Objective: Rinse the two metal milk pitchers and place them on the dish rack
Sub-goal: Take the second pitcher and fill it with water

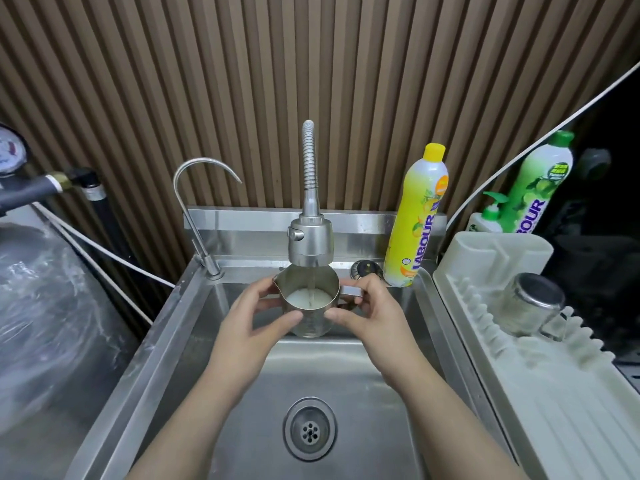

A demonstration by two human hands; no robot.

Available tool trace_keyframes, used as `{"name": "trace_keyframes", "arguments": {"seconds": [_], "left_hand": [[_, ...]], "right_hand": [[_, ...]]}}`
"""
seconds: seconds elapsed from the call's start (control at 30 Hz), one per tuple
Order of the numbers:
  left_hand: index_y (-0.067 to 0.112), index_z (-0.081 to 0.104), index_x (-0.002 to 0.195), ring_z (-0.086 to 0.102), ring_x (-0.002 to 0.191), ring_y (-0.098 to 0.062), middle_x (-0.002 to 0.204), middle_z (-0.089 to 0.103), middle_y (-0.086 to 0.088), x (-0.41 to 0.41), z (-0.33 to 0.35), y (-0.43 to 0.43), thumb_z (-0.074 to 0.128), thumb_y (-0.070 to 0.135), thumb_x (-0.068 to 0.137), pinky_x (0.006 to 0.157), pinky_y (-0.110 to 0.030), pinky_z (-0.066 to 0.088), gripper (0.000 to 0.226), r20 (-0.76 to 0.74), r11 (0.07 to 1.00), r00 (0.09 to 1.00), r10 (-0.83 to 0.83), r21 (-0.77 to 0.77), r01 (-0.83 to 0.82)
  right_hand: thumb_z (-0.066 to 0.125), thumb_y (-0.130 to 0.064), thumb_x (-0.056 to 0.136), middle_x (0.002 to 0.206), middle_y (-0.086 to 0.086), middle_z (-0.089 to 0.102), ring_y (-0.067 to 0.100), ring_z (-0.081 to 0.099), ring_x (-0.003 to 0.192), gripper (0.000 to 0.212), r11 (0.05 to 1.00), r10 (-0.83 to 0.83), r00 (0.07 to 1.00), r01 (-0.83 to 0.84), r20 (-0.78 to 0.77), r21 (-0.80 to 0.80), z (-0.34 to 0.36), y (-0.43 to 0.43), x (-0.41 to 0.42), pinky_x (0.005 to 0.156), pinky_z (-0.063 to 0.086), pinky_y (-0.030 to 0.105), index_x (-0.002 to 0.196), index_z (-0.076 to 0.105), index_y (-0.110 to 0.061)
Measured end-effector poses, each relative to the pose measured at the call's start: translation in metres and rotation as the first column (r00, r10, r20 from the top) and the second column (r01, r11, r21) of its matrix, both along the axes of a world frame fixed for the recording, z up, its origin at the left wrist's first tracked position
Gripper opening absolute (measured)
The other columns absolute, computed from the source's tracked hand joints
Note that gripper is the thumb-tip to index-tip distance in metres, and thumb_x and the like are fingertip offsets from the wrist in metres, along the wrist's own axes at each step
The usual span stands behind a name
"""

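Observation:
A steel milk pitcher (309, 317) is held upright over the sink, right under the flexible tap head (310, 241). Water streams into it and milky water fills its bottom. My left hand (256, 317) clasps its left side near the spout. On the right, my right hand (372, 311) grips the body and the handle. A second metal pitcher (531, 308) lies upside down, tilted, on the pale dish rack (554, 403) at the right.
The steel sink basin (194, 341) has a round drain (310, 429) near the front. A thin curved tap (199, 202) stands at the back left. Yellow (417, 216) and green (533, 188) detergent bottles stand behind the rack. A plastic-wrapped tank (45, 306) fills the left.

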State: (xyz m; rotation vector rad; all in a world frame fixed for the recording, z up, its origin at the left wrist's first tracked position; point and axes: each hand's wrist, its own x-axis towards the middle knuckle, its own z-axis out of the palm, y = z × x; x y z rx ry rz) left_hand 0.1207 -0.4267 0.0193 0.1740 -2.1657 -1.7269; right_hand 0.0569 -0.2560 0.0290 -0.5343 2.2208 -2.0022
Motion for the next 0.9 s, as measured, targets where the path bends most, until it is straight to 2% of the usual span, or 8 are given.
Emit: {"name": "trace_keyframes", "arguments": {"seconds": [0.07,0.13,0.23,0.33,0.53,0.7,0.8,0.9], "left_hand": [[0.049,0.06,0.109,0.062,0.11,-0.006,0.119,0.066,0.015,0.001,0.002,0.0,0.072,0.046,0.062,0.1,-0.039,0.046,0.048,-0.002,1.0,1.0,-0.003,0.008,0.003],[0.056,0.06,0.103,0.062,0.108,-0.002,0.114,0.066,0.022,0.002,0.007,0.001,0.073,0.046,0.062,0.094,-0.03,0.046,0.044,-0.003,1.0,1.0,0.005,0.005,-0.005],[0.061,0.058,0.099,0.062,0.107,0.001,0.111,0.066,0.028,0.001,0.014,0.002,0.074,0.035,0.068,0.088,-0.022,0.043,0.043,-0.013,1.0,1.0,0.002,0.013,-0.002],[0.057,0.059,0.105,0.061,0.11,-0.002,0.115,0.066,0.025,0.001,0.015,0.002,0.075,0.043,0.065,0.088,-0.025,0.043,0.045,-0.024,0.999,1.0,-0.009,0.037,0.01],[0.052,0.058,0.109,0.061,0.111,-0.003,0.117,0.065,0.022,0.0,0.013,0.003,0.072,0.049,0.061,0.093,-0.03,0.044,0.05,-0.029,0.998,0.999,-0.015,0.052,0.017],[0.056,0.059,0.105,0.061,0.11,-0.003,0.115,0.065,0.025,-0.001,0.013,0.004,0.072,0.048,0.063,0.098,-0.035,0.045,0.045,-0.036,0.999,0.999,-0.029,0.044,0.03],[0.055,0.059,0.107,0.061,0.11,-0.004,0.117,0.065,0.021,-0.002,0.012,0.003,0.072,0.048,0.063,0.1,-0.037,0.046,0.047,-0.032,0.999,0.999,-0.031,0.042,0.032],[0.057,0.059,0.107,0.062,0.109,-0.004,0.117,0.064,0.022,-0.003,0.01,0.002,0.072,0.048,0.062,0.099,-0.036,0.046,0.047,-0.03,0.999,0.999,-0.023,0.034,0.024]], "right_hand": [[0.078,-0.019,0.066,0.106,-0.006,0.071,0.015,0.064,0.101,0.031,1.0,0.008,1.0,-0.008,-0.005,-0.006,0.002,0.001,-0.001,0.097,0.049,0.05,0.076,0.059,-0.04],[0.078,-0.016,0.068,0.105,-0.001,0.071,0.017,0.064,0.1,0.035,1.0,0.008,1.0,-0.009,-0.013,-0.017,0.006,0.001,-0.001,0.097,0.049,0.05,0.075,0.059,-0.045],[0.079,-0.014,0.07,0.096,-0.001,0.068,0.014,0.062,0.094,0.039,1.0,0.018,0.999,-0.018,-0.028,-0.016,0.012,0.002,-0.002,0.096,0.05,0.046,0.071,0.058,-0.048],[0.078,-0.012,0.07,0.085,-0.01,0.064,0.01,0.06,0.089,0.035,0.999,0.025,0.999,-0.026,-0.032,-0.027,0.014,0.002,-0.003,0.093,0.05,0.042,0.073,0.058,-0.04],[0.078,-0.011,0.071,0.081,-0.01,0.061,0.007,0.057,0.082,0.033,0.999,0.029,0.999,-0.03,-0.026,-0.019,0.016,0.003,-0.003,0.087,0.049,0.037,0.073,0.054,-0.034],[0.078,-0.022,0.065,0.085,-0.003,0.062,0.017,0.058,0.089,0.028,1.0,0.022,0.999,-0.022,-0.031,-0.015,0.014,0.003,-0.004,0.093,0.049,0.053,0.07,0.053,-0.033],[0.079,-0.018,0.067,0.084,-0.004,0.062,0.017,0.06,0.09,0.029,1.0,0.017,0.999,-0.017,-0.032,-0.019,0.012,0.003,-0.004,0.094,0.048,0.053,0.072,0.053,-0.029],[0.078,-0.012,0.07,0.082,-0.009,0.062,0.01,0.06,0.088,0.035,0.999,0.023,0.999,-0.023,-0.026,-0.026,0.013,0.004,-0.003,0.094,0.05,0.048,0.07,0.056,-0.039]]}}
